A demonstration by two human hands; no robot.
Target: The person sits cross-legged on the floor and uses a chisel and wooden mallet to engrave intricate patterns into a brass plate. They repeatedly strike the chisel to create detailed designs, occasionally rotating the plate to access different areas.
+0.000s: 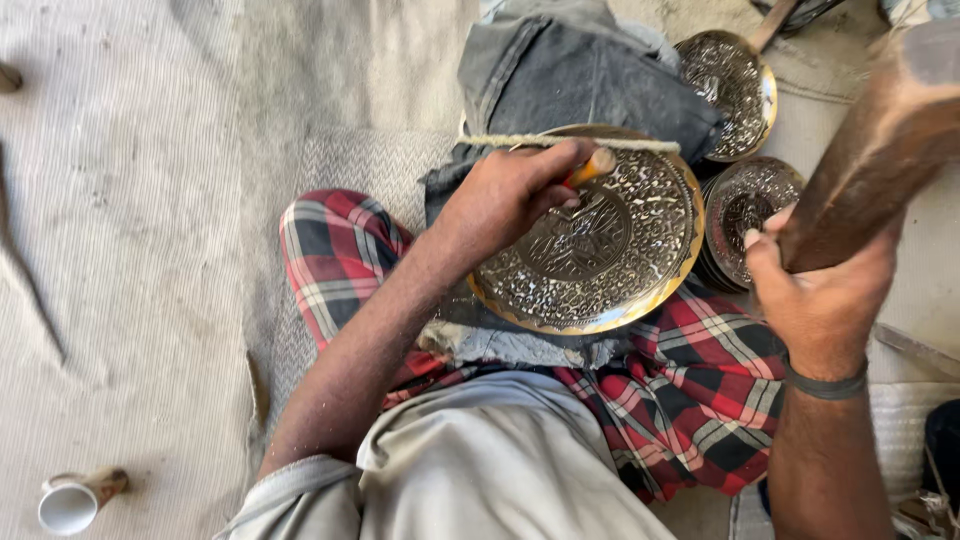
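Observation:
A round engraved brass plate (640,250) rests tilted on my lap, on grey cloth over my red plaid garment. My left hand (505,195) lies over the plate's left part and grips a small chisel (592,167) whose tip touches the plate's patterned face. My right hand (820,295) is raised at the right and holds the handle of a large wooden mallet (880,150), its head lifted above the plate's level, blurred at the top right corner.
Two more engraved metal dishes lie beyond: one (730,85) at the top and one (745,205) at the right of the plate. A dark grey cloth (580,75) is bunched behind the plate. A white cup (72,500) lies on the woven mat (130,250) at the bottom left.

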